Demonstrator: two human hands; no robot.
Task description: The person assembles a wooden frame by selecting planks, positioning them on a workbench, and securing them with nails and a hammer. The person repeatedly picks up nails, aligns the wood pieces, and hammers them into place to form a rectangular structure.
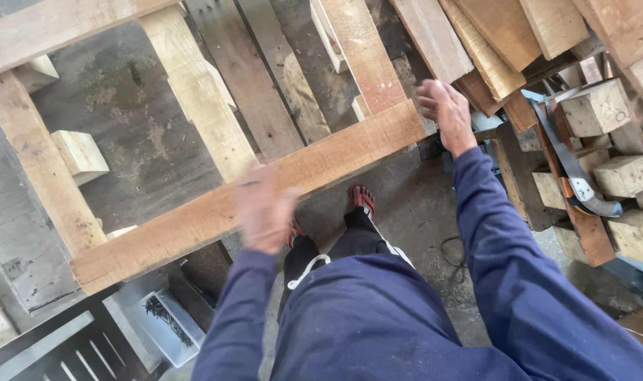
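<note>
Even daylight, soft shadows; left hand motion-blurred (rest sharp).

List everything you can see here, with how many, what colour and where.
pallet frame: one, pale and reddish wood, centre and left
loose planks: several, brown, stacked top right
wood blocks: several, pale, right side
small block: one, pale, on the floor at left
curved metal bar: one, grey, among the right blocks
clear tub: one, holding dark screws or nails, bottom left
sandals: red straps, on the feet at centre
left hand: blurred, over the near frame board
right hand: at the frame's right end
</note>
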